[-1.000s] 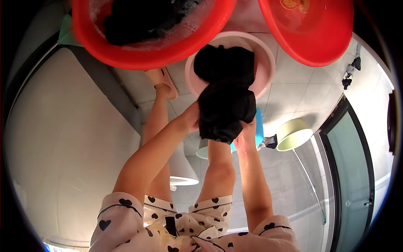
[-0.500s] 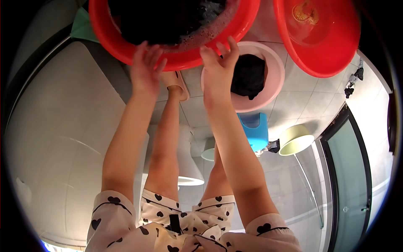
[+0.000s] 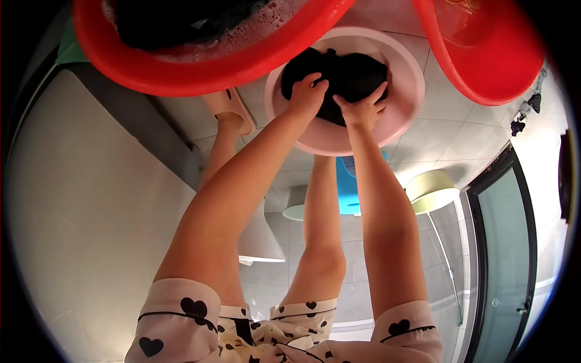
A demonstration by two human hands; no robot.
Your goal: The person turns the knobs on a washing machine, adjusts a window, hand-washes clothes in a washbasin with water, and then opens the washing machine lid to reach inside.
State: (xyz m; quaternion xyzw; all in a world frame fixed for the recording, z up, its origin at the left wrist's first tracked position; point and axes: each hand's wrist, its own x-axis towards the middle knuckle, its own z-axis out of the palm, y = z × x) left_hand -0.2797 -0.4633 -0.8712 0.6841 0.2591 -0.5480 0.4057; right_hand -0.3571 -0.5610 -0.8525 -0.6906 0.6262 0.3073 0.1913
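Observation:
Black cloth [image 3: 357,75] lies bunched in a pink basin [image 3: 404,109] on the tiled floor. My left hand [image 3: 308,95] is on the left part of this cloth, its fingers curled against it. My right hand [image 3: 362,111] touches the front right part of the cloth with its fingers spread apart. At the upper left, a large red basin [image 3: 200,78] holds more black cloth [image 3: 175,24] in foamy water.
A second red basin [image 3: 484,60] is at the upper right. Beyond my legs are a blue stool [image 3: 348,187], a pale yellow basin [image 3: 433,189] and a white toilet-like fixture [image 3: 260,239]. A glass door [image 3: 508,230] stands at the right.
The black cloth I held a second ago is out of my hands. Both hands moved over to the red basin, then down onto the cloth in the pink basin.

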